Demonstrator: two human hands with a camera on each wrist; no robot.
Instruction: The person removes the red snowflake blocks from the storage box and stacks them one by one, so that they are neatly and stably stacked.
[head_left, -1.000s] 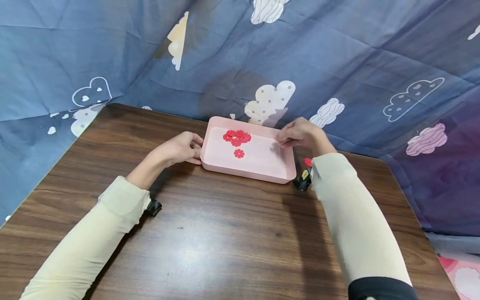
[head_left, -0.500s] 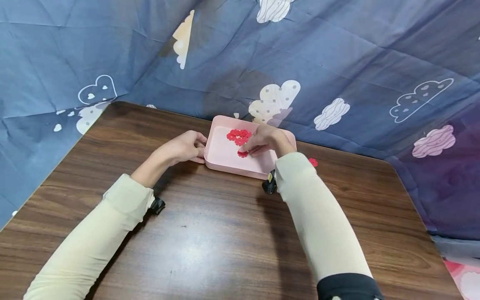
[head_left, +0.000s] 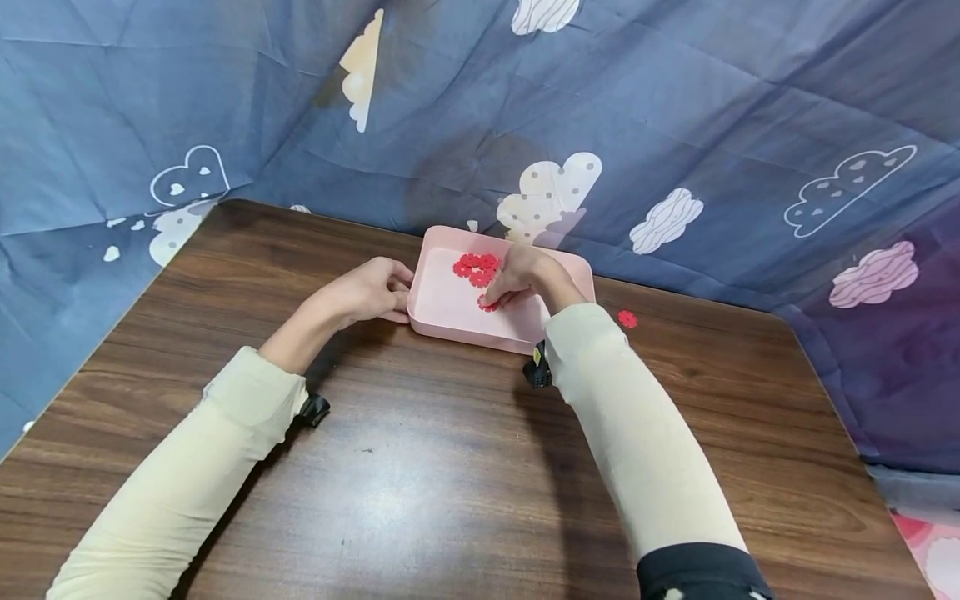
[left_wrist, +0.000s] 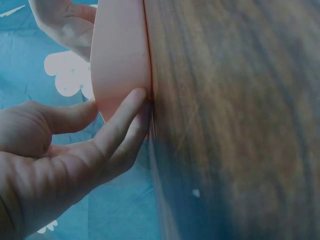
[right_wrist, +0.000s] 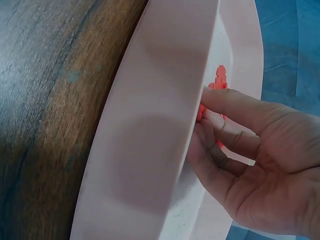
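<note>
Head: left hand (head_left: 369, 289) clamped on tray (head_left: 442, 292), left end; right hand (head_left: 525, 273) inside tray, fingertips at one flower (head_left: 488, 306) near red cluster (head_left: 477, 269). Loose flower (head_left: 627, 318) on worktop (head_left: 420, 467), right of tray. Left wrist: thumb at rim, fingers against wall. Right wrist: fingers pinch flower.

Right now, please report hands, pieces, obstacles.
Left hand touching pink tray. Right hand at red flower piece inside, grip unclear. Another flower on table. No obstruction seen.
</note>
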